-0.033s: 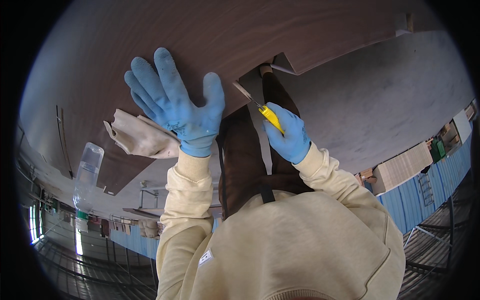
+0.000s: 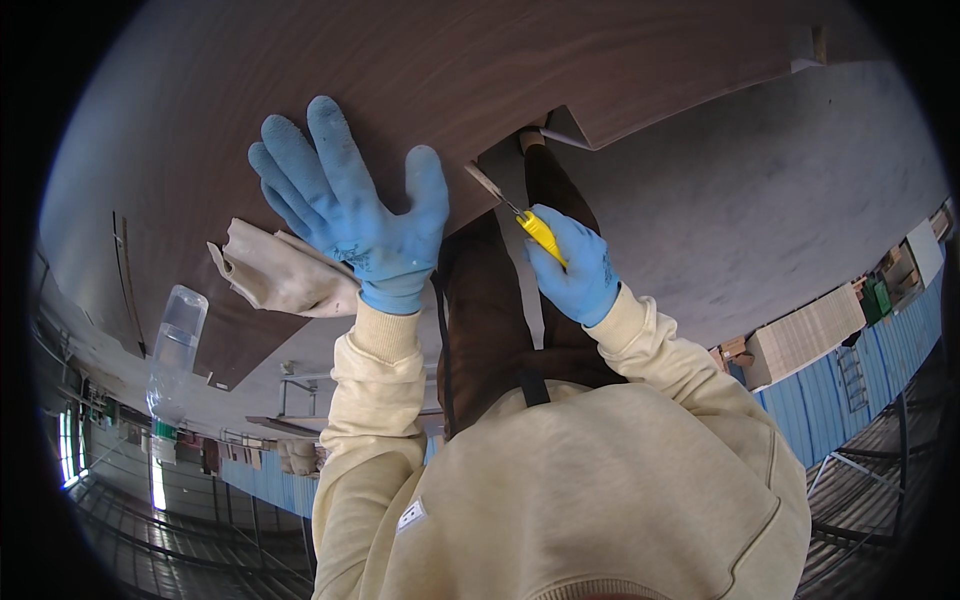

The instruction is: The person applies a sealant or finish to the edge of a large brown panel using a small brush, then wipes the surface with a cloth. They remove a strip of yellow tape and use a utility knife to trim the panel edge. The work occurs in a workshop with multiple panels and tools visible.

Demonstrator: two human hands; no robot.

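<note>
My left hand (image 2: 350, 205), in a blue coated glove, lies palm down with fingers spread on a large brown wood-grained board (image 2: 215, 150). Held in my blue-gloved right hand (image 2: 580, 265) is a yellow-handled utility knife (image 2: 541, 238), its dark metal end pointing up and left. That end meets a pale strip (image 2: 482, 180) at the board's edge; whether the strip is attached cannot be made out. A crumpled beige cloth (image 2: 285, 272) lies on the board beside my left wrist.
A clear plastic bottle (image 2: 175, 355) stands at the left, near the board's corner. My dark-trousered legs are against the board's near edge, over a grey floor (image 2: 720, 210). A dark slender strip (image 2: 125, 275) lies far left. Stacked sheets (image 2: 805, 335) and blue panels stand right.
</note>
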